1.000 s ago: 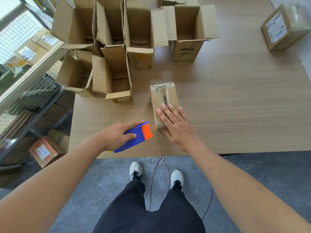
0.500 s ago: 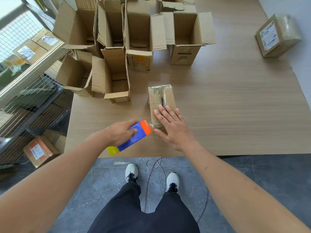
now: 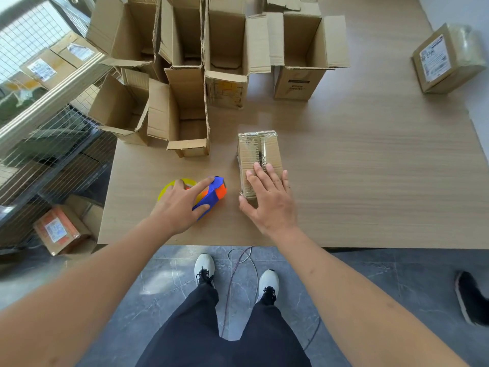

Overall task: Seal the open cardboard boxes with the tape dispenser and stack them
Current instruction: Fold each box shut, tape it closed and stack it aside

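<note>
On the wooden bench [image 3: 370,181] stands 1 taped box [image 3: 258,154], its top seam wrapped in clear tape, near the front edge and roughly in the middle. Its long axis runs from the person straight toward the far side of the bench, and the seam follows the same line.

Behind it and to the left stand 6 open boxes [image 3: 185,112], flaps up, packed close together in a cluster at the far left of the bench; more cardboard shows past the top edge, too cut off to count. 1 labelled parcel [image 3: 444,62] covered in tape lies well apart at the far right.

The 1 tape dispenser [image 3: 211,194], blue and orange with a yellow roll holder, lies on the bench just beside the taped box, to its left. Its long axis is slanted, orange nose pointing up and right toward the box.

The left hand [image 3: 180,205] rests over the dispenser with fingers spread and nearly straight; its grip is loose, fingertips touching the blue body. The right hand [image 3: 267,200] lies flat on the near end of the taped box, fingers straight, thumb against its side.
</note>
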The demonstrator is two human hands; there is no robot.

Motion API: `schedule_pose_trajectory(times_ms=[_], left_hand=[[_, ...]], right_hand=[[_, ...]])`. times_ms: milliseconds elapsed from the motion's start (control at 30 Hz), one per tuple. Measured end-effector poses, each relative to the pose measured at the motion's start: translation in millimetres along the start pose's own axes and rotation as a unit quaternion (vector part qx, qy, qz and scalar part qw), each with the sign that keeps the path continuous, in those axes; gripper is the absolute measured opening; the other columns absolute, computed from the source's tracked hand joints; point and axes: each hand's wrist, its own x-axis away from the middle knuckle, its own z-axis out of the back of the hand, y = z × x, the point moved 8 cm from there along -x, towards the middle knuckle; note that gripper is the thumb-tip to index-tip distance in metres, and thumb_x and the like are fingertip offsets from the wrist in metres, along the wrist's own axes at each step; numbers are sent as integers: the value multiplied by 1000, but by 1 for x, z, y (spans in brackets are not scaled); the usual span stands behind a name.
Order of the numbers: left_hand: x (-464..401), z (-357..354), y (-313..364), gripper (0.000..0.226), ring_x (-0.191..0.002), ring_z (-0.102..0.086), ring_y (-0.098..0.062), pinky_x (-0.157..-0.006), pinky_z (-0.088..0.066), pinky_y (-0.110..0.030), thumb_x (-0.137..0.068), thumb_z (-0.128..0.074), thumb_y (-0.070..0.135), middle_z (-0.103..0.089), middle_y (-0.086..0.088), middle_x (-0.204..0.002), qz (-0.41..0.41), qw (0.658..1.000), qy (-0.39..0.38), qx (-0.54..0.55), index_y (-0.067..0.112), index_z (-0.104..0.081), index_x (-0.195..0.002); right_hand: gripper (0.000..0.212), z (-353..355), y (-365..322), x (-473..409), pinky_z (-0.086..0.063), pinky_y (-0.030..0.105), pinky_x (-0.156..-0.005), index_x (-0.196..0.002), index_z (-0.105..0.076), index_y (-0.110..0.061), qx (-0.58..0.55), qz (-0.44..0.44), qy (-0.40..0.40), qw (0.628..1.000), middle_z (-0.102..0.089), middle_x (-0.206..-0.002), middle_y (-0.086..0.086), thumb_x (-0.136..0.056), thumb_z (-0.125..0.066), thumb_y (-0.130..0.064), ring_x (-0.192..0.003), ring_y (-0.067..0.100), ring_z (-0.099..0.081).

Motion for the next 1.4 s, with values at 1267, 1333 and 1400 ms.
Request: schedule_pose_trajectory(times_ms=[1267, 1333, 1400], left_hand=[[2, 6, 138, 66, -131, -56, -45, -106, -50, -55, -71, -85, -1, -49, -31, -147, -215, 962, 166, -17, -15, -60, -130], [2, 6, 137, 66, -129, -58, -44, -104, -52, -54, -68, -86, -4, -50, -30, -147, -220, 958, 183, -6, -14, -61, -128], [2, 7, 137, 67, -129, -59, -42, -102, -54, -52, -65, -87, -6, -51, -29, -146, -219, 956, 193, 14, -14, -62, -128]], right_hand=[[71, 28, 31, 16, -25, 38, -125, -155, -41, -17, -42, 120, -117, 985, -33, -164, -1, -90, -63, 1, -152, 18, -31], [63, 37, 38, 18, -38, 39, -118, -147, -55, -15, -73, 132, -94, 984, -45, -157, 2, -88, -70, -2, -146, 22, -42], [42, 50, 47, 21, -52, 40, -103, -128, -72, -16, -77, 136, -34, 987, -60, -144, 6, -86, -79, -15, -131, 28, -58]])
